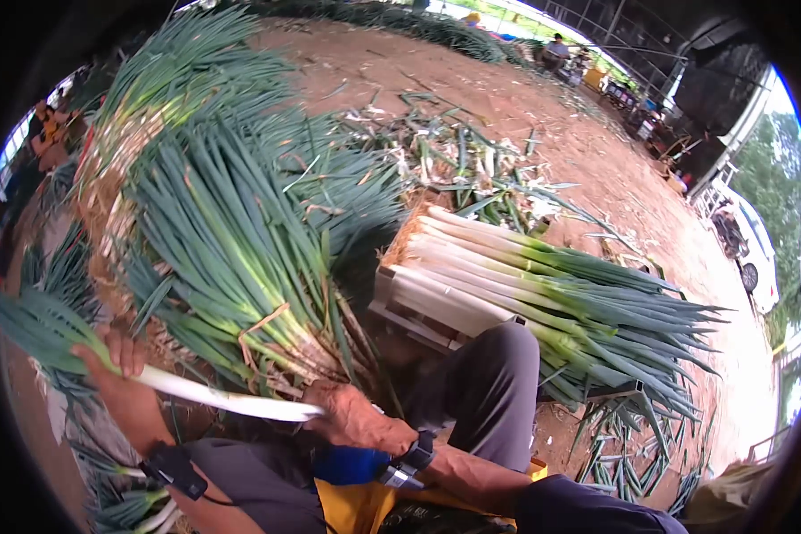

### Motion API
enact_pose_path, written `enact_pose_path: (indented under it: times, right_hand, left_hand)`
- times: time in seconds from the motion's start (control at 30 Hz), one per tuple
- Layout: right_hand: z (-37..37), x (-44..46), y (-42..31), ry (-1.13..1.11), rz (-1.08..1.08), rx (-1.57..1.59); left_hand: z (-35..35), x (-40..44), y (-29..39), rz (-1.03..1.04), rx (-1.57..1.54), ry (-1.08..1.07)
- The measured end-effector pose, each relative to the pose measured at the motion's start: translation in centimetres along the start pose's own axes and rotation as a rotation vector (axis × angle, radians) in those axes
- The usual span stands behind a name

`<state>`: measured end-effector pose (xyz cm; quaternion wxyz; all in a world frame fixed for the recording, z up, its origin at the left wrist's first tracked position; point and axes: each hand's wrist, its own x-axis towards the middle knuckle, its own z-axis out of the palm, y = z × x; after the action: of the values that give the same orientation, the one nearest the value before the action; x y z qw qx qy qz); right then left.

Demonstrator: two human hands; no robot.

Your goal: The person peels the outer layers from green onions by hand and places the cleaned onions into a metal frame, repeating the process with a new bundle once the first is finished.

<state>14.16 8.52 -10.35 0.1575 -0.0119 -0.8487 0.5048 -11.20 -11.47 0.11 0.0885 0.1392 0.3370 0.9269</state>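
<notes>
A long green onion (231,402) lies across my lap, its green leaves pointing left and its white end to the right. My left hand (120,360) is closed around it where the leaves meet the white stalk. Against the white end is my right hand (356,416), fingers curled; what they hold is hidden. Just beyond my hands leans a thick tied bundle of green onions (240,258), roots toward me. To the right, cleaned green onions (525,276) lie in a row, white ends left, on a low metal rack (409,316).
More unpeeled green onions (178,71) are heaped at the back left. Peeled scraps (472,169) litter the dirt floor (356,58) behind the rack, and cut leaves (627,458) lie below it. Another person (556,51) sits far off; a white car (752,236) stands at right.
</notes>
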Motion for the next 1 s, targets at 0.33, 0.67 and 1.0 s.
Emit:
enact_pose_path:
  times: [0.33, 0.67, 1.0]
  right_hand:
    - [-0.1, -0.7, -0.4, 0.060, -0.002, -0.093]
    - [0.4, -0.7, 0.0, 0.105, -0.074, -0.147]
    - [-0.4, -0.8, -0.8, -0.002, -0.042, -0.182]
  left_hand:
    - [-1.1, 0.3, -0.5, 0.020, 0.013, 0.033]
    - [-2.3, 0.6, -0.7, -0.066, 0.053, 0.122]
    - [-3.3, 0.9, -0.8, -0.082, 0.092, 0.223]
